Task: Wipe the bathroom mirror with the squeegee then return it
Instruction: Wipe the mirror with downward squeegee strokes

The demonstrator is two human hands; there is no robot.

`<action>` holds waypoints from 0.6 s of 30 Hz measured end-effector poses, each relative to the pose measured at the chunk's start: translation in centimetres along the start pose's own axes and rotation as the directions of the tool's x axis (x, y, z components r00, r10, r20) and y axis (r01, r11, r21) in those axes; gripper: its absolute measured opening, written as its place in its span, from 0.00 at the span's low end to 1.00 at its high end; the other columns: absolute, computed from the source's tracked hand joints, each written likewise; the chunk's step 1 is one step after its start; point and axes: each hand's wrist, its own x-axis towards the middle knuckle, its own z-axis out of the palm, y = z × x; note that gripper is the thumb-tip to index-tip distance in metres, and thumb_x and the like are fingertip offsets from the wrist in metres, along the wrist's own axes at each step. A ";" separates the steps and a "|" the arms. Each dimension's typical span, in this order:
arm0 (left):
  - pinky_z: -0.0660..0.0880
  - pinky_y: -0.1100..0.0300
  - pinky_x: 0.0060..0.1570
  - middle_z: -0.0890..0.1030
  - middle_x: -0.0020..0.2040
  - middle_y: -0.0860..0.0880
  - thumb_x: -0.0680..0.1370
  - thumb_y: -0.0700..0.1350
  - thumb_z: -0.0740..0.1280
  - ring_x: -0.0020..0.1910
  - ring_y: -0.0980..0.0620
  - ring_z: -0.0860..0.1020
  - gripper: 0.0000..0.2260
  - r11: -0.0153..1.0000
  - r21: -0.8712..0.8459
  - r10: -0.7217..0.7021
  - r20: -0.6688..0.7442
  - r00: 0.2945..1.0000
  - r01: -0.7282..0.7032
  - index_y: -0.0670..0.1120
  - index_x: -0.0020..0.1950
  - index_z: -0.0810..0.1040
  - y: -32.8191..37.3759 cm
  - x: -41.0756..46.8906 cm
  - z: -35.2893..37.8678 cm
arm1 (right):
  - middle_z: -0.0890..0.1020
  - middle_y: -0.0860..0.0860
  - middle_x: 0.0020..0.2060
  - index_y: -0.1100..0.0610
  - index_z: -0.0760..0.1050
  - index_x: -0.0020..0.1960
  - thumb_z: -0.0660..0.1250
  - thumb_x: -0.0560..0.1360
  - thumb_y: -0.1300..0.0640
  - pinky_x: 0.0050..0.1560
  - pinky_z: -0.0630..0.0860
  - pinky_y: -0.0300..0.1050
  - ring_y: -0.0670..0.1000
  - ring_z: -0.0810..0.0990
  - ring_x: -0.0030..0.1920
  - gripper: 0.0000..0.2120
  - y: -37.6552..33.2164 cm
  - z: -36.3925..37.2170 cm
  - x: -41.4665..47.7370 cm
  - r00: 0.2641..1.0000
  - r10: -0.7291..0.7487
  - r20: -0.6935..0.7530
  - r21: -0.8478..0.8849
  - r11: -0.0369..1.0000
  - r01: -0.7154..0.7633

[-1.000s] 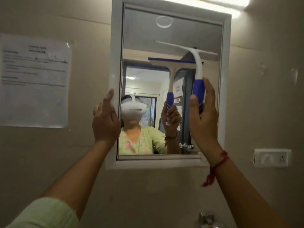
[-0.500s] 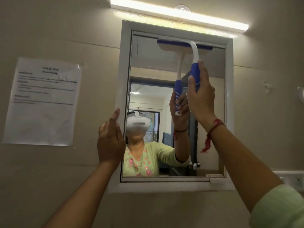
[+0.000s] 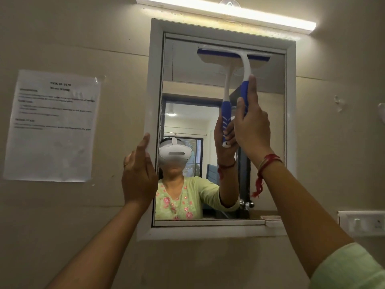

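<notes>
The right hand (image 3: 251, 126) is clenching its fingers (image 3: 241, 109) around the blue grip of the squeegee (image 3: 245, 65), whose blade is lying against the glass at the top right of the mirror (image 3: 187, 84) (just under the frame). The left hand (image 3: 138, 174) is resting against the mirror's left frame, fingers loose and grasping nothing.

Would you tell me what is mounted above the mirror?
A lit tube light runs along the wall above the mirror frame. A round fitting sits behind it, mostly covered by the light and cut off.
</notes>
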 end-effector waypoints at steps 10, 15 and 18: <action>0.66 0.55 0.44 0.77 0.60 0.43 0.81 0.43 0.52 0.57 0.42 0.71 0.18 1.000 0.014 0.010 0.007 1.000 -0.010 0.52 0.72 0.64 -0.1 0.1 0.2 | 0.79 0.53 0.33 0.44 0.39 0.75 0.51 0.81 0.49 0.32 0.81 0.44 0.46 0.78 0.29 0.28 0.7 -1.2 -5.5 0.993 0.068 0.097 -0.011 0.998 -0.067; 0.66 0.55 0.45 0.77 0.60 0.43 0.81 0.43 0.51 0.58 0.41 0.71 0.19 1.000 0.022 0.013 0.002 1.000 -0.013 0.51 0.72 0.64 -0.1 0.1 0.2 | 0.79 0.54 0.35 0.46 0.39 0.75 0.50 0.81 0.48 0.35 0.81 0.50 0.49 0.79 0.31 0.28 0.7 -1.5 -7.7 0.988 0.103 0.111 -0.022 0.995 -0.101; 0.66 0.55 0.46 0.76 0.62 0.44 0.81 0.43 0.51 0.58 0.41 0.71 0.19 0.999 0.032 0.012 -0.003 1.000 -0.012 0.51 0.72 0.64 -0.2 0.0 0.2 | 0.79 0.54 0.34 0.45 0.39 0.75 0.51 0.81 0.49 0.35 0.81 0.49 0.48 0.78 0.30 0.28 0.6 -1.5 -8.8 0.988 0.106 0.109 -0.022 0.994 -0.104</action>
